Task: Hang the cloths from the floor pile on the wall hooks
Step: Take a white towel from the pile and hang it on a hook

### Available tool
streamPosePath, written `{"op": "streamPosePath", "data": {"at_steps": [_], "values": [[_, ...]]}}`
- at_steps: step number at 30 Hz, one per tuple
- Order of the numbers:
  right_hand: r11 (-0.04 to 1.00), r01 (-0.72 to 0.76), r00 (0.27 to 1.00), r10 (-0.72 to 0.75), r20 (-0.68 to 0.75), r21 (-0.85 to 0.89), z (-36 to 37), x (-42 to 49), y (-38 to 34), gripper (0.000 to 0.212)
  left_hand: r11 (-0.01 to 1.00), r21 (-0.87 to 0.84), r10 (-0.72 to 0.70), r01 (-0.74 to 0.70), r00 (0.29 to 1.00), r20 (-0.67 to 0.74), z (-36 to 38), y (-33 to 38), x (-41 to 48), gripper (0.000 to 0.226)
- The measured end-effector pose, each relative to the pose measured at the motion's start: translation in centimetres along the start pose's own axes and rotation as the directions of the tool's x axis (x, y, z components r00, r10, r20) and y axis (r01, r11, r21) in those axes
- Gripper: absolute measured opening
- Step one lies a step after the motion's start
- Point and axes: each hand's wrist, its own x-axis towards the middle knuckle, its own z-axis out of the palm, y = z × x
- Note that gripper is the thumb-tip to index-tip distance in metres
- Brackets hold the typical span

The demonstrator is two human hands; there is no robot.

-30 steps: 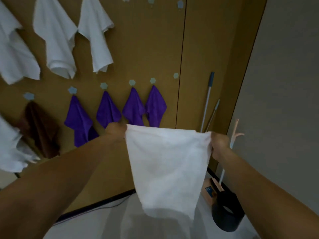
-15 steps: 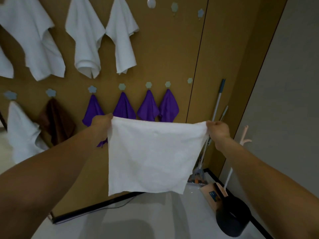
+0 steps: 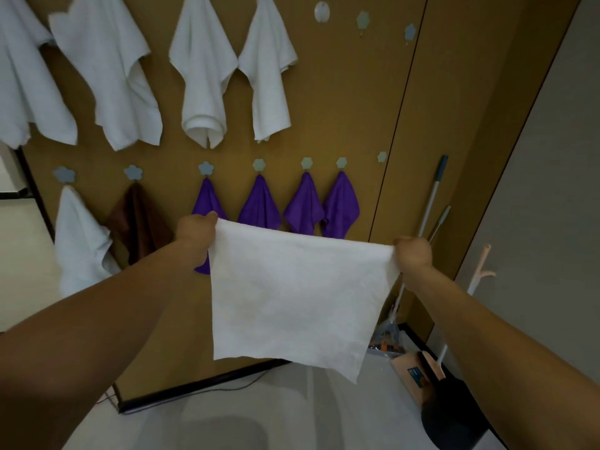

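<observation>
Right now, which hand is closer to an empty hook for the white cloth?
Probably the right hand. It grips the white cloth below the empty hook; the left hand is by the purple cloths, farther away.

Brown wall panel (image 3: 324, 108), upper row: four white cloths (image 3: 203, 76) hanging side by side, three bare hooks (image 3: 363, 20) to their right. Lower row, left to right: one small white cloth (image 3: 81, 241), one brown cloth (image 3: 139, 222), four purple cloths (image 3: 303, 206), one empty end hook (image 3: 382, 156). Pale floor (image 3: 292, 414) below, with black cable (image 3: 211, 393) near the skirting and dark dustpan (image 3: 451, 417) in the right corner.
</observation>
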Motion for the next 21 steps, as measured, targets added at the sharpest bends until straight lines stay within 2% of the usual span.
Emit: {"op": "streamPosePath", "data": {"at_steps": [4, 7, 10, 13, 15, 17, 19, 21], "values": [[0.990, -0.002, 0.994, 0.017, 0.105, -0.140, 1.1, -1.0, 1.5, 0.032, 0.999, 0.043, -0.014, 0.015, 1.000, -0.016, -0.4, -0.7, -0.1, 0.041], [0.999, -0.024, 0.991, 0.028, 0.133, -0.030, 0.7, -1.0, 1.8, 0.039, 0.995, 0.099, -0.015, 0.017, 1.000, -0.016, -0.4, -1.1, -0.2, 0.040], [0.999, -0.017, 0.968, 0.004, 0.251, 0.048, 0.0, -0.9, 1.1, 0.044, 0.988, 0.151, -0.035, 0.038, 0.999, -0.021, -0.3, -0.7, -0.4, 0.034], [1.000, -0.019, 0.886, 0.026, 0.463, -0.019, -1.0, -0.7, 0.1, 0.056, 0.982, 0.188, -0.020, 0.022, 1.000, -0.011, -0.4, 0.2, -0.6, 0.035], [0.997, 0.017, 0.770, 0.038, 0.637, -0.080, -1.8, 0.0, -0.5, 0.063, 0.994, 0.103, -0.049, 0.045, 0.998, 0.029, -0.3, 0.5, -0.5, 0.035], [0.989, 0.073, 0.657, 0.051, 0.752, -0.131, -2.4, 0.5, -0.8, 0.053, 0.995, 0.010, -0.101, 0.101, 0.992, 0.076, 0.0, 0.8, -0.8, 0.028], [0.949, 0.192, 0.635, 0.075, 0.769, -0.251, -2.5, 0.8, -1.1, 0.043, 0.990, -0.039, -0.130, 0.136, 0.983, 0.129, 0.2, 1.0, -1.5, 0.026], [0.902, 0.288, 0.690, 0.037, 0.723, -0.321, -1.9, 1.4, -1.4, 0.036, 0.992, 0.009, -0.128, 0.130, 0.963, 0.239, -0.1, 1.1, -2.3, 0.024]]}}
